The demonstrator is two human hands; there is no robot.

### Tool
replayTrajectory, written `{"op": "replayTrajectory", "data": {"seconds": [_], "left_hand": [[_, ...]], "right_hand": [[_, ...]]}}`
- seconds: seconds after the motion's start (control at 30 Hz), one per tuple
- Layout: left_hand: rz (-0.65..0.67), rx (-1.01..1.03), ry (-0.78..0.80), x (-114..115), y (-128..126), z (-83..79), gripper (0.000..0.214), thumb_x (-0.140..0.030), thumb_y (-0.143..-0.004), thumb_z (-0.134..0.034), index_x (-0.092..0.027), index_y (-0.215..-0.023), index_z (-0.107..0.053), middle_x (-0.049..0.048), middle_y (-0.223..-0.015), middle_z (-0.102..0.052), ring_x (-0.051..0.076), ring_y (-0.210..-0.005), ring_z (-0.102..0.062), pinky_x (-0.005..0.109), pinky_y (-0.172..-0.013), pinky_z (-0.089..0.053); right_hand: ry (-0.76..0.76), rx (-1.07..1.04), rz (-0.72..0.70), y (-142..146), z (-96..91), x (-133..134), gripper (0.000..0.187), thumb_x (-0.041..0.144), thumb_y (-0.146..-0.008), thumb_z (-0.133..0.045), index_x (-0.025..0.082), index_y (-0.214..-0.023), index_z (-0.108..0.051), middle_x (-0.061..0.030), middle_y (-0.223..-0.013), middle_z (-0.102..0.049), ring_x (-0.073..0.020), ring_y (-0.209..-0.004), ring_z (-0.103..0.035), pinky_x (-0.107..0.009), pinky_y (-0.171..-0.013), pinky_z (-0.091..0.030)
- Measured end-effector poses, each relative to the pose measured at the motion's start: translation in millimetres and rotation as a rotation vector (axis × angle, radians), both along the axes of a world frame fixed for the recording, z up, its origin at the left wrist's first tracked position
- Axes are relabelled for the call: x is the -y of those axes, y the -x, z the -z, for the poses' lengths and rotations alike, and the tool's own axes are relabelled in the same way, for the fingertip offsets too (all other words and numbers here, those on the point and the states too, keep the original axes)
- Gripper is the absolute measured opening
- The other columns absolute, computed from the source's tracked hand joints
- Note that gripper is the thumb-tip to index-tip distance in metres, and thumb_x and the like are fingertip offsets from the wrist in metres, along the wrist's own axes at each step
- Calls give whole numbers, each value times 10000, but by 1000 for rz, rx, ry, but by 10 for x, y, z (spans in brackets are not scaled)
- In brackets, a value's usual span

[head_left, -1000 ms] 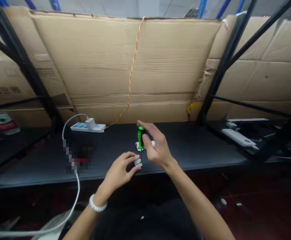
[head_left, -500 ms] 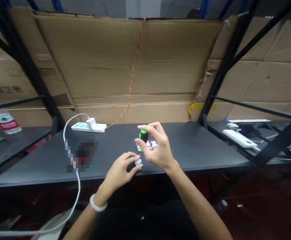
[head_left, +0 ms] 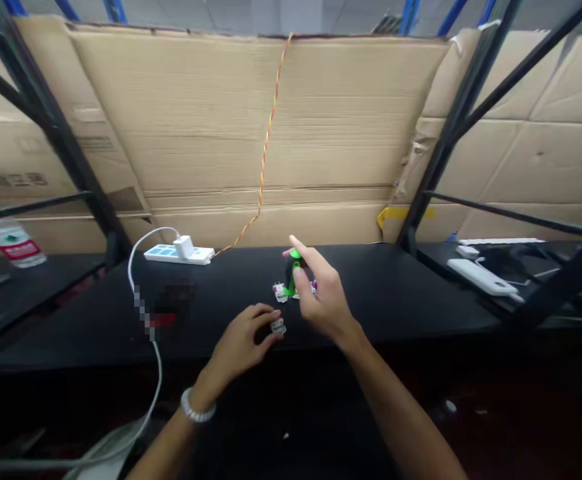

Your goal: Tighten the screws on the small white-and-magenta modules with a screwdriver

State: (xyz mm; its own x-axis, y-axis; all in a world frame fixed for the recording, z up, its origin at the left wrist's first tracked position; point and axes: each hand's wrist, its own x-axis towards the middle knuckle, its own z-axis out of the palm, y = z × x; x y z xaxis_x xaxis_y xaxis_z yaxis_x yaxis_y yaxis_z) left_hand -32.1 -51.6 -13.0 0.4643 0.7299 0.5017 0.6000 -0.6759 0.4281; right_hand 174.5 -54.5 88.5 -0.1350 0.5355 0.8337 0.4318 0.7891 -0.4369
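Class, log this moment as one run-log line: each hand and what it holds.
left hand: pinches small white plastic connector on black tabletop | right hand: grips green-and-black screwdriver | nearby: white power strip

Green-handled tool [head_left: 292, 273] back upright

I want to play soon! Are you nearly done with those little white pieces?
No finished piece is clear to see. The left hand pinches one small white piece at the table edge; the right hand holds a green screwdriver. A few more pieces lie behind, probably still waiting.
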Motion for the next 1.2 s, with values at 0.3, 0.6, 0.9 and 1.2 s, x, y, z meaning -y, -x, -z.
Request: {"op": "replayTrajectory", "data": {"seconds": [0.3, 0.6, 0.9, 1.2], "left_hand": [[-2, -5, 11, -2, 0, 1, 296, -364, -980, -738, -247, -1251, -762, 89, -1248, -742, 262, -1138, -718, 422, -1039, -595], [-8, -1, 0, 8, -13, -21, 269, -374, -977, -735, -254, -1214, -775, 85, -1232, -750, 259, -1122, -720, 412, -1018, -602], [5, 7, 2, 4, -9, -9, 261, -370, -980, -730, -255, -1212, -763, 89, -1232, -736, 262, -1135, -713, 412, -1029, -594], [11, -4, -16, 4, -10, -7, 269, -362, -979, -727, -256, -1225, -755, 91, -1223, -739, 261, -1118, -714, 416, -1024, -599]], "right_hand": [[-12, 4, 57, -6, 8, -12, 465, 228, -986, -614, 243, -1451, -620, -95, -1145, -673, -233, -1015, -680, -408, -932, -594], [-15, 8, 85, 5, 0, -13, 464, 273, -952, -691, 246, -1413, -645, -107, -1157, -680, -260, -1045, -690, -448, -962, -590], [-42, 19, 48, 1, 9, -13, 491, 273, -955, -672, 249, -1444, -626, -126, -1232, -647, -275, -1131, -674, -478, -1025, -577], [-39, 41, -41, -36, -7, 19, 517, 191, -965, -604, 251, -1478, -597, -112, -1262, -678, -257, -1151, -685, -452, -1033, -578]]}}
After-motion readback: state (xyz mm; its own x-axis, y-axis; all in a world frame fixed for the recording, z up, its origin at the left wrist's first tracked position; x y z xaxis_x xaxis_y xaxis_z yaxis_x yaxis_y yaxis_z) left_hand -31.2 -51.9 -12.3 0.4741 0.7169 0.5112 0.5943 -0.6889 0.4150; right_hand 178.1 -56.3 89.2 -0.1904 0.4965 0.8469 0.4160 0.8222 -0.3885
